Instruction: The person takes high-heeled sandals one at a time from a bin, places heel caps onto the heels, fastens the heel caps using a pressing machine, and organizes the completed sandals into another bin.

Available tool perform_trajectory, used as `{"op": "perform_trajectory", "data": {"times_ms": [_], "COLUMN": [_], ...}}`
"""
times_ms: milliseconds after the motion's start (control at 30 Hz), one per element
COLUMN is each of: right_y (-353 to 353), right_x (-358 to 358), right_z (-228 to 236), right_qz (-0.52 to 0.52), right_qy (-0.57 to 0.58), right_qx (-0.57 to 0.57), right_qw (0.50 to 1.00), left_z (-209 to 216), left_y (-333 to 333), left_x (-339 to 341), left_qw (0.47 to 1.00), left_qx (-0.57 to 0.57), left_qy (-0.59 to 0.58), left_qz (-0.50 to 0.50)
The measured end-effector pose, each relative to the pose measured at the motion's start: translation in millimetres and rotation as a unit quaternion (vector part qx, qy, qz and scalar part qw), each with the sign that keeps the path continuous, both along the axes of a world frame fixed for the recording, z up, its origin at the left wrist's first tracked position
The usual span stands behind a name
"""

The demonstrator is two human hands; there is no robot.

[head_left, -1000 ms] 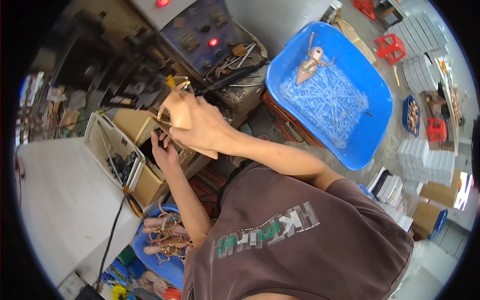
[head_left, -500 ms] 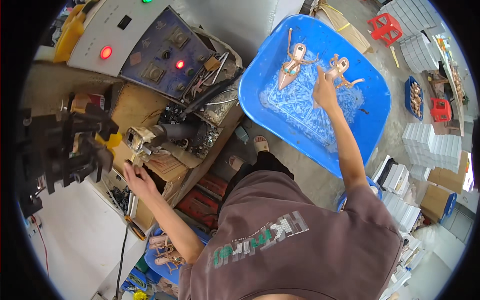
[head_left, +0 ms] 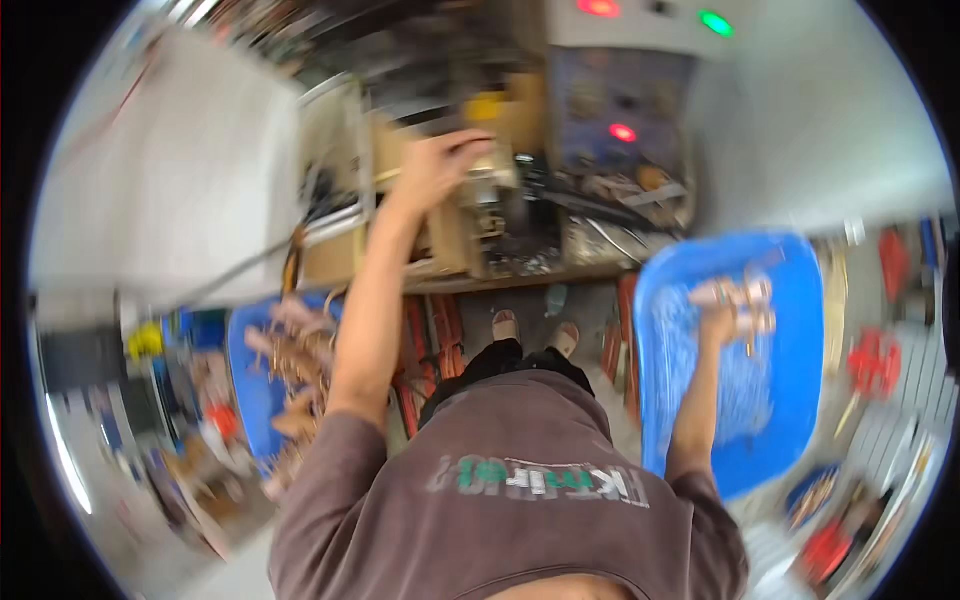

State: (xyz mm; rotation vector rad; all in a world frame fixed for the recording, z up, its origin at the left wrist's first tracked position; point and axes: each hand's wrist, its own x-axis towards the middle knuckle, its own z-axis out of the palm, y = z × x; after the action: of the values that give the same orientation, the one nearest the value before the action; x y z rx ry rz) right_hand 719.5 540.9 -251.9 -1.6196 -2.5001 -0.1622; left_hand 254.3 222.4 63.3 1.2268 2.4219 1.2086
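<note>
In the blue tub (head_left: 800, 400) at right, your right hand (head_left: 717, 323) is at the pink strappy sandals (head_left: 747, 293) there, grip blurred, can't tell. Far centre: left hand (head_left: 437, 172) near yellow machine part (head_left: 485, 105), grip unclear.

Two beige pointed-toe strappy sandals (head_left: 717, 293) lie close together in the far half of the blue tub (head_left: 795, 400), upper one's toe leftward, straps apparently loose but motion-blurred.

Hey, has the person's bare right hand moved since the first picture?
Yes, the bare right hand moved rightward: it was left of the large blue plastic tub, and now it reaches inside.
</note>
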Motion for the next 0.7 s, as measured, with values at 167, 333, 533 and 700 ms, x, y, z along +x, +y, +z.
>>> {"op": "perform_trajectory", "data": {"times_ms": [167, 333, 533, 700], "right_y": [-0.7, -60.4, -121.7, -159.6], "right_x": [14.0, -16.3, -57.9, -183.7], "right_z": [23.4, 124.3, 204.2, 242.1], "right_qz": [0.050, 0.127, 0.036, 0.238], "right_qy": [-0.061, 0.065, 0.115, 0.170], "right_qx": [-0.025, 0.080, -0.001, -0.067], "right_qw": [0.997, 0.986, 0.993, 0.954], "left_z": [-32.0, -13.7, -57.5, -161.6], "left_y": [-6.3, -87.9, -313.3, -459.2], "left_x": [-14.9, 73.9, 118.0, 68.7], "left_qw": [0.957, 0.777, 0.816, 0.838], "left_qx": [0.213, 0.366, 0.182, -0.332], "left_qy": [0.175, -0.509, -0.238, -0.064], "left_qz": [-0.088, 0.063, 0.494, 0.427]}}
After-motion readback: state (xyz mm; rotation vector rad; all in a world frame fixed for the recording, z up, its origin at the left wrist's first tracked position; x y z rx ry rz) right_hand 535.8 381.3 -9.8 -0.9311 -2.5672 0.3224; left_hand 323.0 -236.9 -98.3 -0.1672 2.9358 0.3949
